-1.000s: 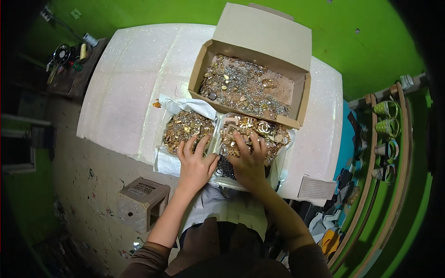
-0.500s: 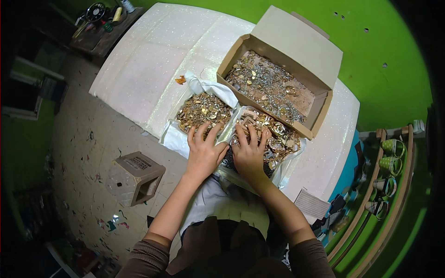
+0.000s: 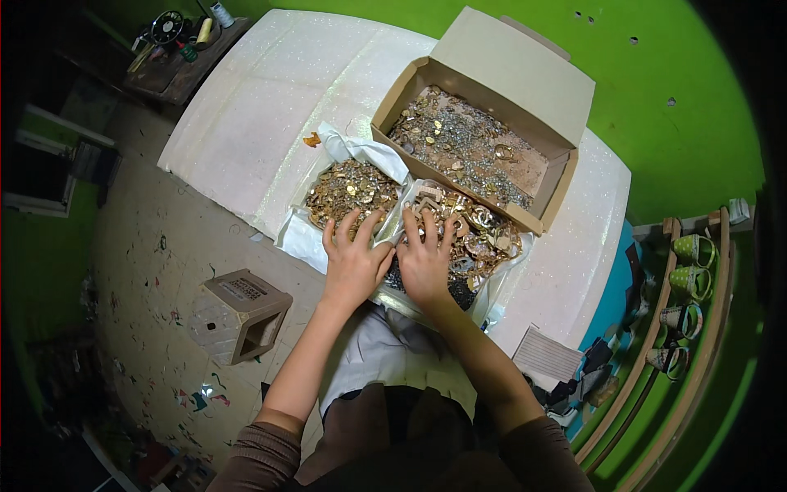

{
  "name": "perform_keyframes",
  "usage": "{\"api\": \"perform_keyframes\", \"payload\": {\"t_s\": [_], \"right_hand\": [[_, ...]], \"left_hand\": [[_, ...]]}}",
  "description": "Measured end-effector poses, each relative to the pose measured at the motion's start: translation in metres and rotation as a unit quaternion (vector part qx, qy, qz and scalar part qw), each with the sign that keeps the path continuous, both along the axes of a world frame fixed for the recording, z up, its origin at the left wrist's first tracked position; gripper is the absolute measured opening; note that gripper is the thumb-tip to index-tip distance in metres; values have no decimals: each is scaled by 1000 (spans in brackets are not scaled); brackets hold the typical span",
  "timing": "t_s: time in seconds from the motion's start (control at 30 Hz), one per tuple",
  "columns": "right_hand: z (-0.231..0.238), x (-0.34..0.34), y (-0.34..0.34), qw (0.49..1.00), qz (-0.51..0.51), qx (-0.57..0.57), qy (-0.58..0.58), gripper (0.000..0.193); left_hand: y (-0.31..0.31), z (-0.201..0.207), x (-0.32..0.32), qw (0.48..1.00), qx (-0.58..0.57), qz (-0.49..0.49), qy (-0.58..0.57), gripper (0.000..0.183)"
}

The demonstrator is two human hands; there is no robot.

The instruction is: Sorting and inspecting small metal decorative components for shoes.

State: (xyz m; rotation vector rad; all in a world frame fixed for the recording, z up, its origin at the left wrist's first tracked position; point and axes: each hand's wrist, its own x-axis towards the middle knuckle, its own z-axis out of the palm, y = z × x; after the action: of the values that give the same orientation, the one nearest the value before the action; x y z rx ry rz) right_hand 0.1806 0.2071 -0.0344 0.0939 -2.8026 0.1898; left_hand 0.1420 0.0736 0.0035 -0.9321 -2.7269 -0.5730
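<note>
My left hand (image 3: 354, 261) rests with spread fingers at the near edge of a heap of small gold and brown metal pieces (image 3: 352, 187). That heap fills the left part of a container lined with white plastic (image 3: 302, 241). My right hand (image 3: 423, 264) reaches over the right part, its fingers apart and touching larger gold buckle-like fittings (image 3: 484, 234). Small black pieces (image 3: 461, 293) lie beside its wrist. My thumbs come close together near the divide between the two heaps. The fingertips partly sink among the pieces, and I see nothing gripped in either hand.
Behind the container stands an open cardboard box (image 3: 561, 184) holding scattered small metal pieces. A glittery white sheet (image 3: 270, 98) covers the table. On the floor at left is an upturned brown stool (image 3: 246, 307). Sandals (image 3: 693, 280) hang on a wooden rack at right.
The whole view has shifted slightly, so the box and container appear a little further left. My right hand has drawn slightly left, and more black pieces show beside it.
</note>
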Motion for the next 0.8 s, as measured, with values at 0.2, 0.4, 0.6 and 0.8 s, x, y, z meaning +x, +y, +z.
{"api": "perform_keyframes", "payload": {"t_s": [0.2, 0.4, 0.6, 0.8], "right_hand": [[0, -1, 4, 1000, 12, 16, 23, 13], [31, 11, 15, 987, 18, -157, -13, 11], [43, 9, 24, 959, 5, -283, 5, 9], [72, -29, 8, 951, 35, -302, 60, 11]], "left_hand": [[0, -1, 1, 1000, -4, -6, 14, 9], [-7, 4, 6, 1000, 1, 1, 11, 8], [-13, 13, 8, 999, 28, 32, 1, 8], [-24, 18, -4, 998, 38, 39, 10, 14]]}}
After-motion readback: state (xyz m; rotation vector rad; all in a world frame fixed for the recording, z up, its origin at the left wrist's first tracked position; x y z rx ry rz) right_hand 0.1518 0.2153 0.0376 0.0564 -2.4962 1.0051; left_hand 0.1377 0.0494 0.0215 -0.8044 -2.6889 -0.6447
